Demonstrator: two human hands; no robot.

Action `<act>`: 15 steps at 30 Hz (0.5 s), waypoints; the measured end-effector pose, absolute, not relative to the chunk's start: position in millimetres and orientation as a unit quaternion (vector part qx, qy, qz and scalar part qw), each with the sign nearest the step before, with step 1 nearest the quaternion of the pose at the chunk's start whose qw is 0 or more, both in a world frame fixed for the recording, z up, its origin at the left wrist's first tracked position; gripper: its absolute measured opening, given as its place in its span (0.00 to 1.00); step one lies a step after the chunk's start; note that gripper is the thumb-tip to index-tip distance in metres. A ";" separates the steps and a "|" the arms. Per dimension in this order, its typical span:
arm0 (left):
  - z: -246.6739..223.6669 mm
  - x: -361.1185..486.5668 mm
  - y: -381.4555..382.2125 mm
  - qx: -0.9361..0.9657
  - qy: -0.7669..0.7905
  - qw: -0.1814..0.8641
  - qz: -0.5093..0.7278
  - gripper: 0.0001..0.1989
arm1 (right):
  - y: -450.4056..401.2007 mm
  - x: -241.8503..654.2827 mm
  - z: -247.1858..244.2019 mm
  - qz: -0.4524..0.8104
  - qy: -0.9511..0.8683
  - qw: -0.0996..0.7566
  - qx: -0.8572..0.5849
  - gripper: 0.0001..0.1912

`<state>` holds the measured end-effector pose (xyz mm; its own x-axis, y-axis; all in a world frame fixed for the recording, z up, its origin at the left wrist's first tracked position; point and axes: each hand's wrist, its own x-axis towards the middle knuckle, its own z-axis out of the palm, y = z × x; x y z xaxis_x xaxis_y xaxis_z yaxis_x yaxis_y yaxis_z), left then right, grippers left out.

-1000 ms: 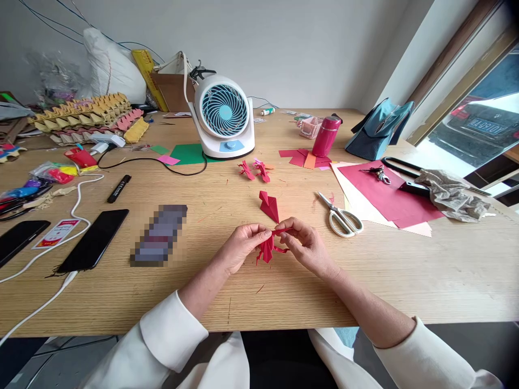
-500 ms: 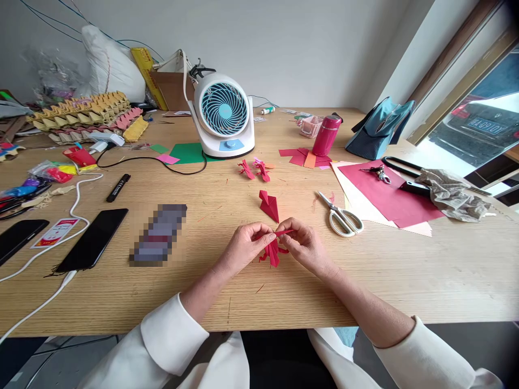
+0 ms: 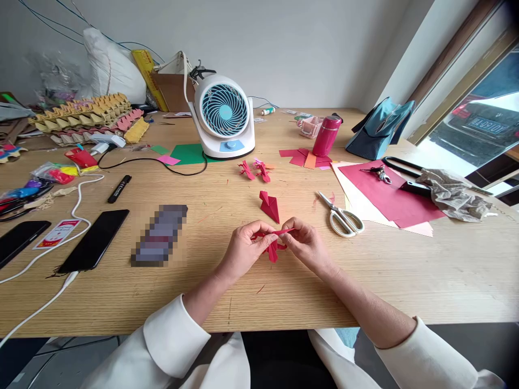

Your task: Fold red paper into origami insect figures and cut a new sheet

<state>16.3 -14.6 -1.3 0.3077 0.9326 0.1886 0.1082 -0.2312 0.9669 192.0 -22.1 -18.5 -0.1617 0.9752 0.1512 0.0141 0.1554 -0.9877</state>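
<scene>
Between my two hands is a folded red paper figure (image 3: 273, 252), its lower points hanging below the fingers. My left hand (image 3: 248, 246) pinches it from the left with thumb and fingers. From the right, my right hand (image 3: 305, 242) pinches a thin strip-like end of the same paper. Just beyond the fingertips lies a folded red paper piece (image 3: 269, 206), pointed toward me. Farther back, small red folded figures (image 3: 254, 170) rest on the table. To the right of my right hand are white-handled scissors (image 3: 344, 220), blades pointing away.
A white fan (image 3: 225, 116) stands at the back of the table (image 3: 194, 302). Phones (image 3: 95, 240), a marker (image 3: 119, 189) and cables lie left. On the right are red paper sheets (image 3: 385, 194), keys, a pink bottle (image 3: 326, 135) and a blue bag (image 3: 379, 129).
The red figure's lower points have risen slightly and tilted between my hands. My left hand has shifted a little, and both hands still pinch the paper.
</scene>
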 end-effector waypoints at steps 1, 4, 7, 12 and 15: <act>-0.3 15.6 -15.1 0.671 0.398 0.445 0.439 0.03 | -21.5 192.6 -18.6 0.507 -0.579 0.484 -0.416 0.20; 0.5 13.0 -15.8 0.714 0.396 0.362 0.449 0.02 | -20.6 195.0 -16.0 0.549 -0.572 0.471 -0.386 0.19; 0.5 9.2 -14.9 0.746 0.387 0.292 0.456 0.03 | -20.5 198.1 -10.7 0.570 -0.566 0.464 -0.373 0.16; 2.7 3.5 -10.2 0.785 0.365 0.198 0.458 0.02 | -20.2 204.2 -3.8 0.598 -0.572 0.441 -0.348 0.12; 3.5 2.7 -8.0 0.807 0.337 0.170 0.454 0.02 | -19.3 205.9 -5.3 0.607 -0.561 0.440 -0.351 0.14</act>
